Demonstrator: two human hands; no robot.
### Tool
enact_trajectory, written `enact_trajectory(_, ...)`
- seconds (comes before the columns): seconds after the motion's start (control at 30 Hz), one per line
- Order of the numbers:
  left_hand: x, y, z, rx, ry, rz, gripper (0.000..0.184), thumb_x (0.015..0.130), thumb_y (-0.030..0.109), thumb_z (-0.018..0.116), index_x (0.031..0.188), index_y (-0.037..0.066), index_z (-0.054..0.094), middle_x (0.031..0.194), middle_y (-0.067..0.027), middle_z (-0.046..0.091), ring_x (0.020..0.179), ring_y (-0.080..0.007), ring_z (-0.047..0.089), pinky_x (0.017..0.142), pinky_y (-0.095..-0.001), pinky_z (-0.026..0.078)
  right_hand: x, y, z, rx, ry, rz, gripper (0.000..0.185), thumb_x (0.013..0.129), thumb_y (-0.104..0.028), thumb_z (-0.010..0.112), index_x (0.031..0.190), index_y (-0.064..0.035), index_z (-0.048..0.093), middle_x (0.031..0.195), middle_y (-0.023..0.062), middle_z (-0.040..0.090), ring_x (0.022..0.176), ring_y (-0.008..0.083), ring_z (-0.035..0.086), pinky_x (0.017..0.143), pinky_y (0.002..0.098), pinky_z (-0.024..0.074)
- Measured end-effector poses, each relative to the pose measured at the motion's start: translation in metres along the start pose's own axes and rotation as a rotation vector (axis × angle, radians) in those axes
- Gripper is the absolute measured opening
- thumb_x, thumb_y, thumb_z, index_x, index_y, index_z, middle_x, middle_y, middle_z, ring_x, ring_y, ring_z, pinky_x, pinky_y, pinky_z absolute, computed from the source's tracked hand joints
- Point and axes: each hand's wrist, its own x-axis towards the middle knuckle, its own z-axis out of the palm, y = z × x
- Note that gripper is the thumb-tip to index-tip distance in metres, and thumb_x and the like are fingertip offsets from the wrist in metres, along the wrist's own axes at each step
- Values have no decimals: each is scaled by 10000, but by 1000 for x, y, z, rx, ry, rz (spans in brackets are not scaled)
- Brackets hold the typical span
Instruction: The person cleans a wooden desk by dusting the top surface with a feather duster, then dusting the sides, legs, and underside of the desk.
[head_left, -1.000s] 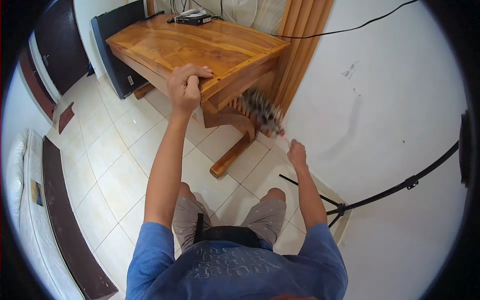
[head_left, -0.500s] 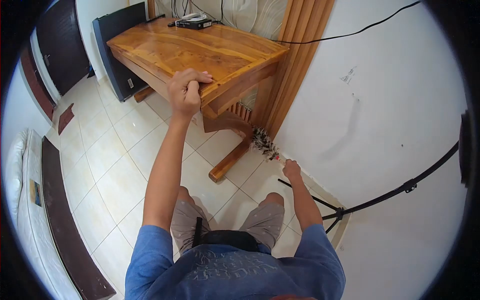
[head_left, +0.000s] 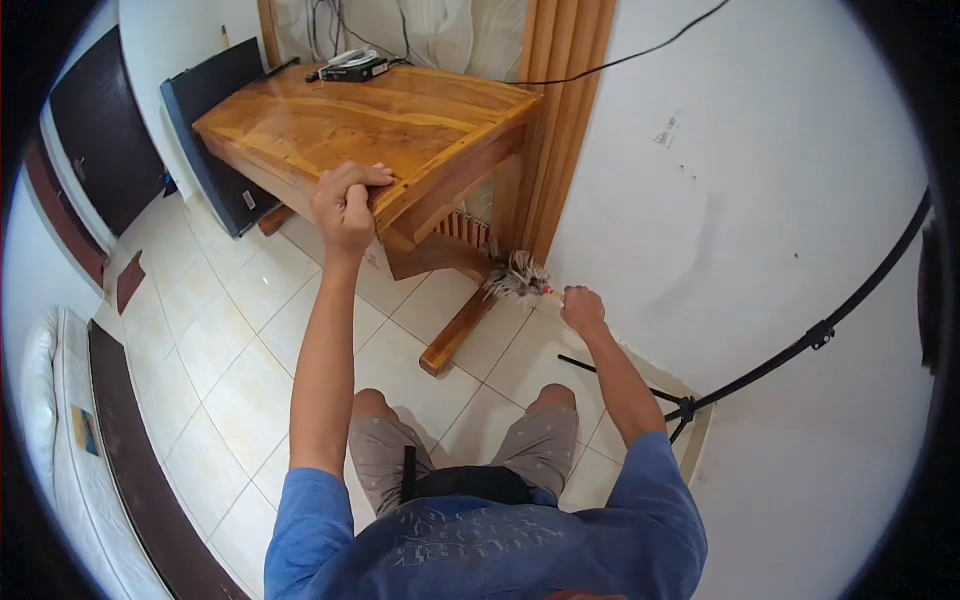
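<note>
My left hand [head_left: 346, 207] is wrapped over the near corner of a wooden table [head_left: 400, 105], fingers on the top and thumb bent near the edge. A feather duster [head_left: 520, 279] with fluffy grey and white feathers is in my right hand [head_left: 582, 308], closed around its handle. The feathers are by the table's curved wooden leg [head_left: 455, 262], close to the wall; whether they touch the leg I cannot tell. My fist hides most of the handle.
A black tripod stand [head_left: 687, 408] stands at the right by the white wall [head_left: 760, 280]. A black box [head_left: 355, 70] with a white cable lies on the tabletop. A dark panel [head_left: 215, 140] stands at the table's left end. A mattress [head_left: 95, 460] is far left.
My right hand and the duster have moved up, the feathers now fluffed out and nearer level beside the leg. The view has shifted slightly; my left hand remains on the table corner.
</note>
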Motion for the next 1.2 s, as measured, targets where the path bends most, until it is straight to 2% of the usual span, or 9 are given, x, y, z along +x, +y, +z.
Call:
enact_trajectory(0.17,0,1,2,-18,-6,12,274,770,-17,432,726,-35,702,781,-143,729,794,-257,715,810,-329,513,-12,-31,-84,306,124,-64,187,866,-175,600,870,-10,688,795,217,677,778,396,670,740,505,542)
enact_trajectory(0.27,1,8,2,-10,-14,-2,271,766,-13,430,728,-45,697,792,-153,730,806,-261,715,815,-331,521,-34,-60,-147,378,152,-119,179,854,-176,614,856,-12,684,737,203,665,709,388,658,686,473,534)
enact_trajectory(0.4,1,5,3,-22,-15,-23,280,765,-6,424,736,-53,699,797,-159,731,815,-270,716,825,-333,522,-54,-80,-191,495,171,-168,207,852,-222,652,821,-18,641,711,199,654,672,390,645,651,486,516)
enact_trajectory(0.47,0,4,2,-17,-30,-42,294,762,2,414,750,-74,698,810,-174,729,831,-276,714,848,-343,532,-55,-83,-199,594,168,-201,189,842,-208,681,845,-20,661,693,197,653,654,373,647,635,468,514)
enact_trajectory(0.57,-1,3,1,-3,-59,-56,321,756,12,396,774,-114,691,835,-202,726,858,-283,711,891,-361,551,-39,-69,-205,668,101,-50,175,825,-176,712,903,-21,692,681,200,654,661,347,671,641,451,519)
enact_trajectory(0.77,-1,2,3,-28,-20,-32,296,769,1,414,748,-62,702,801,-166,729,824,-272,714,851,-329,517,13,-23,-161,659,444,221,185,832,-183,724,883,-6,707,644,188,628,581,298,611,603,395,489)
enact_trajectory(0.87,0,0,2,-30,-18,-29,295,771,1,413,748,-67,699,801,-165,728,826,-268,712,850,-330,517,11,-36,-154,666,470,123,187,838,-184,737,851,0,705,655,155,644,570,262,574,594,357,479)
enact_trajectory(1.07,-1,4,3,-21,-16,-27,294,768,1,413,748,-68,698,797,-167,727,815,-265,711,842,-327,512,-18,-53,-178,916,35,-121,156,852,-160,739,875,-8,716,688,140,654,615,235,590,616,335,486)
enact_trajectory(1.2,-1,-1,4,-42,-14,-31,295,764,-4,411,748,-67,699,800,-169,727,813,-264,709,844,-329,512,-14,-43,-155,815,29,-61,149,867,-179,716,889,-33,735,735,152,682,670,288,635,644,381,507)
